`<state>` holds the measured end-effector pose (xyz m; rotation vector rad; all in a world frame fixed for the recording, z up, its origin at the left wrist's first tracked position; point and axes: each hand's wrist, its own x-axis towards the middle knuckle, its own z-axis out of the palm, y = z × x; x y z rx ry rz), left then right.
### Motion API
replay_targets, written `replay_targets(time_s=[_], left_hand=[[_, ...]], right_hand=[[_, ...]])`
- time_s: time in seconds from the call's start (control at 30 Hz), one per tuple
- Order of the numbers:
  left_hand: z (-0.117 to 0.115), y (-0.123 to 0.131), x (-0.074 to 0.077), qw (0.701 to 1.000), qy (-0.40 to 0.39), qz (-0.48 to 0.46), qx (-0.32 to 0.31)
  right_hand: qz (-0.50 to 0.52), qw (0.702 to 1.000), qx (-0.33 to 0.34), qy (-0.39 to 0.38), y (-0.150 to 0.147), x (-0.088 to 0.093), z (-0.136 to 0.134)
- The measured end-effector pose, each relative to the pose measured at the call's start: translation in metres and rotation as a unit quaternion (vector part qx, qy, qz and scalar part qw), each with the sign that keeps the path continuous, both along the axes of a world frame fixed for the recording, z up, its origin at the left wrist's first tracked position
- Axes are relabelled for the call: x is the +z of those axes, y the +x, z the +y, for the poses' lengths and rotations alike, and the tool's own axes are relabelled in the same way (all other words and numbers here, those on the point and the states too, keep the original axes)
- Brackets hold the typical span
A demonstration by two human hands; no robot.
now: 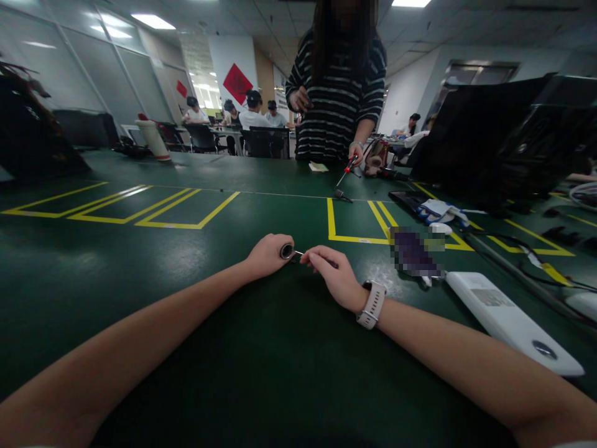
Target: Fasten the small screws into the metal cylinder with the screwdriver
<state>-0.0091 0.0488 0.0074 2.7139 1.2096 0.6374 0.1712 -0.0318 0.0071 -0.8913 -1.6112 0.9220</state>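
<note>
In the head view, our left hand [270, 252] is closed round a small round part [286, 251], its open, ringed end turned towards our right hand [333, 274]. Both hands are just above the worktop [186, 348], near the middle of the view. Our right hand pinches a thin tool [299, 252], probably a screwdriver, whose bright shaft runs to the side of the part; at this size we cannot be sure whether the tip touches it.

We judge the part to be light, stiff and rather smooth, so it could twist under sideways pressure. We would hold it round its outer wall, fingers wrapped and the rim left free. The tool looks rigid and slim, best held by its dark handle, with fingertips near the shaft for steering.

Across the worktop, a co-worker [338, 93] holds a red-handled screwdriver [351, 164] to a dark piece [342, 196]. A white device [513, 326] lies beside our right forearm.
</note>
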Motion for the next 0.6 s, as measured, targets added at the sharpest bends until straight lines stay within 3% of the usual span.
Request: replay_targets(time_s=[0.2, 0.3, 0.47, 0.6], left_hand=[[0.001, 0.000, 0.000, 1.000, 0.014, 0.011, 0.000], [0.001, 0.000, -0.001, 1.000, 0.022, 0.014, -0.003], [0.002, -0.002, -0.003, 0.999, 0.033, 0.004, -0.002], [0.003, -0.002, -0.005, 0.999, 0.038, -0.009, -0.003]], right_hand=[[-0.077, 0.995, -0.014, 0.059, -0.005, 0.003, -0.002], [-0.047, 0.999, -0.001, 0.000, -0.004, 0.001, 0.001], [0.106, 0.984, 0.037, -0.140, 0.001, -0.004, 0.010], [0.168, 0.968, 0.063, -0.178, 0.002, -0.006, 0.013]])
